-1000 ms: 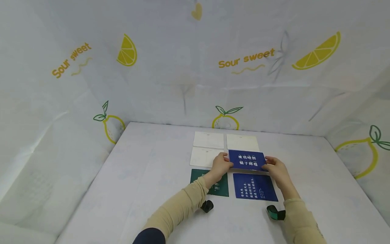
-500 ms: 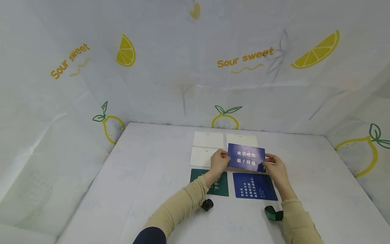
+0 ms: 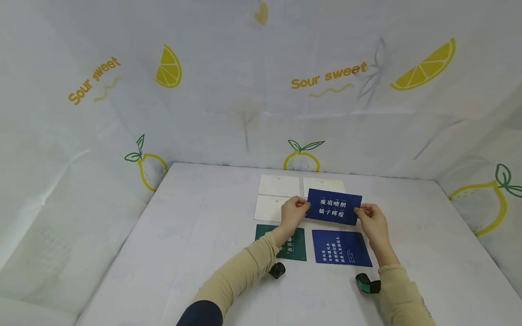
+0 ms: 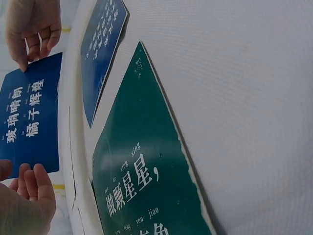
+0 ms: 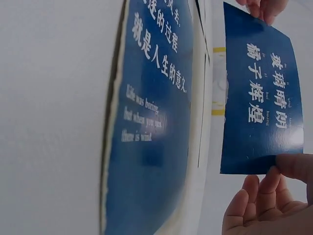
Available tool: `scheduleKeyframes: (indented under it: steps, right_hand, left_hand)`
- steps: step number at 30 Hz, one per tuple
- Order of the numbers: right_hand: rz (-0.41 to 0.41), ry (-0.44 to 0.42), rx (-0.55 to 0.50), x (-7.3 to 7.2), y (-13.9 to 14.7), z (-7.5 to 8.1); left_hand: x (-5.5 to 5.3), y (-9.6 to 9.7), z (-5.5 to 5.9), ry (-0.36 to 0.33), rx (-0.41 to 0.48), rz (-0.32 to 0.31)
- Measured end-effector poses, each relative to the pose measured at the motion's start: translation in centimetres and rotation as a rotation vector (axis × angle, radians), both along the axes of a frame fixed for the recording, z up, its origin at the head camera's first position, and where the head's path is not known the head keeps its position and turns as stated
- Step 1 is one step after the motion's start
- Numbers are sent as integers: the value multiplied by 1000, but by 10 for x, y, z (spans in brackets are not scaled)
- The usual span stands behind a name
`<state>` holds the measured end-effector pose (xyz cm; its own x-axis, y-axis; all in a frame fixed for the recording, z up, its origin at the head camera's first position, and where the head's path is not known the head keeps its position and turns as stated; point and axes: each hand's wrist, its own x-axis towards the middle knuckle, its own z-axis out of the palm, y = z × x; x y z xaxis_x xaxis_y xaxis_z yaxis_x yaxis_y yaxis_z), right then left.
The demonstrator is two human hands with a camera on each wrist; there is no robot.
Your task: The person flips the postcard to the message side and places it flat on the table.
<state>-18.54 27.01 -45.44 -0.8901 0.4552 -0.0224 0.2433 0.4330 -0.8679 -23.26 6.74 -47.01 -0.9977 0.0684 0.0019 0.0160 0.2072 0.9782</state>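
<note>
A dark blue postcard with white Chinese characters is held up off the table, its printed face tilted toward me. My left hand pinches its left edge and my right hand pinches its right edge, thumbs in front. In the left wrist view the held postcard stands between both hands. Below it on the table lie another blue postcard and a green postcard, the green one partly hidden by my left forearm. Behind are white-faced cards, one at far left, one at near left and one at far right.
A black curled strap shows beside my left sleeve. A black and green strap sits by my right sleeve. The white table backs onto a white sheet printed with lemons.
Both hands have raised the blue postcard from low over the table and tilted it more upright, shifting it slightly right in the last half second. The cards on the table stay put.
</note>
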Motion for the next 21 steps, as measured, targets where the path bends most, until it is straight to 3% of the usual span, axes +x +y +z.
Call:
scheduleKeyframes:
  steps: [3, 7, 12, 16, 21]
  right_hand:
    - [6, -6, -21, -5, 8, -10]
    - [-1, 11, -37, -22, 29, -42]
    - [-58, 16, 25, -40, 45, -77]
    - [-90, 21, 7, -43, 45, -87]
    - [-57, 13, -18, -39, 46, -87]
  left_hand:
    - [0, -1, 2, -9, -4, -17]
    - [0, 1, 3, -29, -20, -19]
    - [0, 4, 6, -82, -10, 11]
    - [2, 6, 8, -111, 2, 17]
    - [3, 5, 6, -153, 58, -26]
